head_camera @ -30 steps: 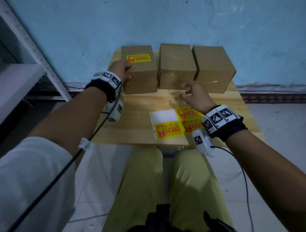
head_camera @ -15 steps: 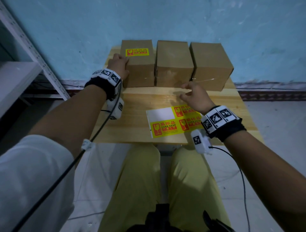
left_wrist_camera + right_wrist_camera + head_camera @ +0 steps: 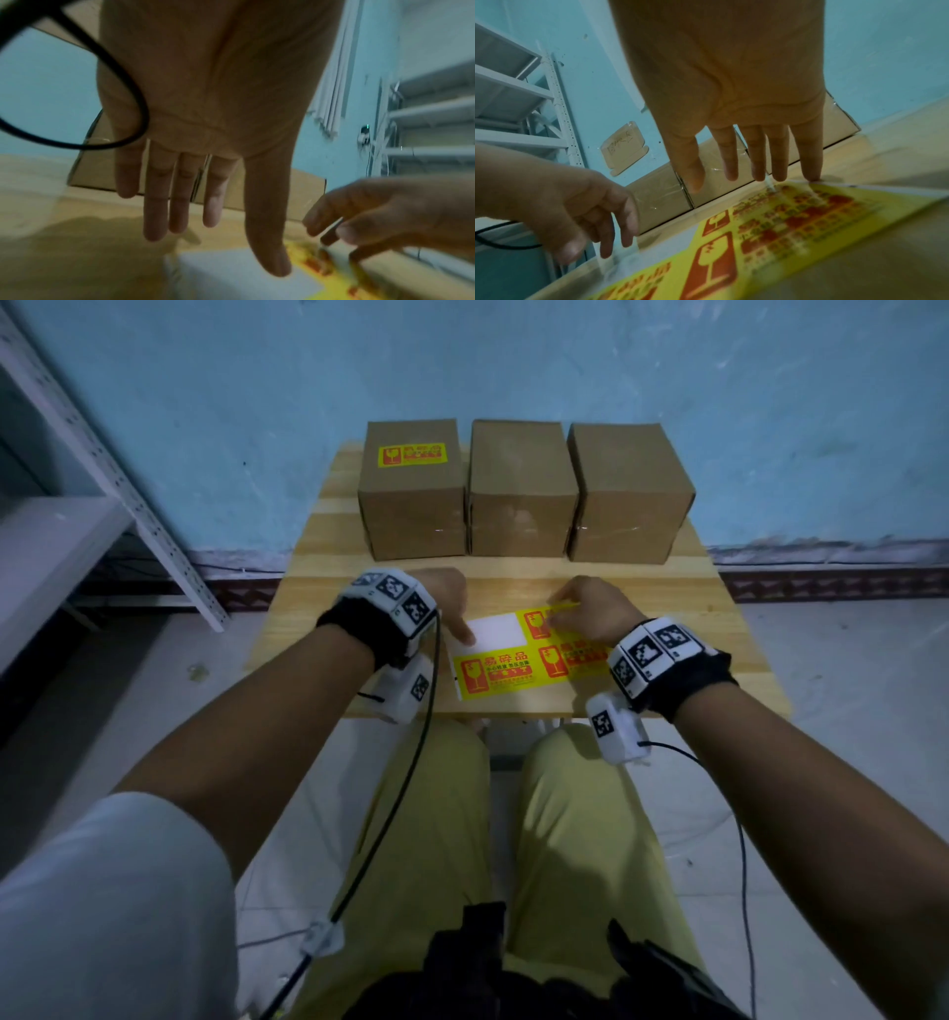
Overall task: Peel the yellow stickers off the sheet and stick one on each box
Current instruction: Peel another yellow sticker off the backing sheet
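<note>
— Yellow and red, that's the sticker sheet, lying flat on the wooden worktop near its front edge, right in front of the person's knees.

— Any stickers gone from it?

— One corner, the far left one, is bare white backing. The other stickers I can see are on the sheet, though the right hand covers part of it.

— And the boxes?

— Three brown cardboard ones in a row at the back, against the blue wall. The left box carries a yellow sticker on its top. The middle box and the right box have plain tops. The left and middle boxes touch; whether the right one touches its neighbour I can't tell.

— What are the hands doing?

— The left hand has its fingers straight and relaxed, gripping nothing; the thumb tip reaches down at the left edge of the white patch. The right hand sits over the sheet's far right sticker. In its wrist view the fingers are extended, the little finger touching the sheet's far edge, which looks slightly lifted there. I see nothing pinched.

— Anything else around?

— A white metal shelf unit to the left.
</note>
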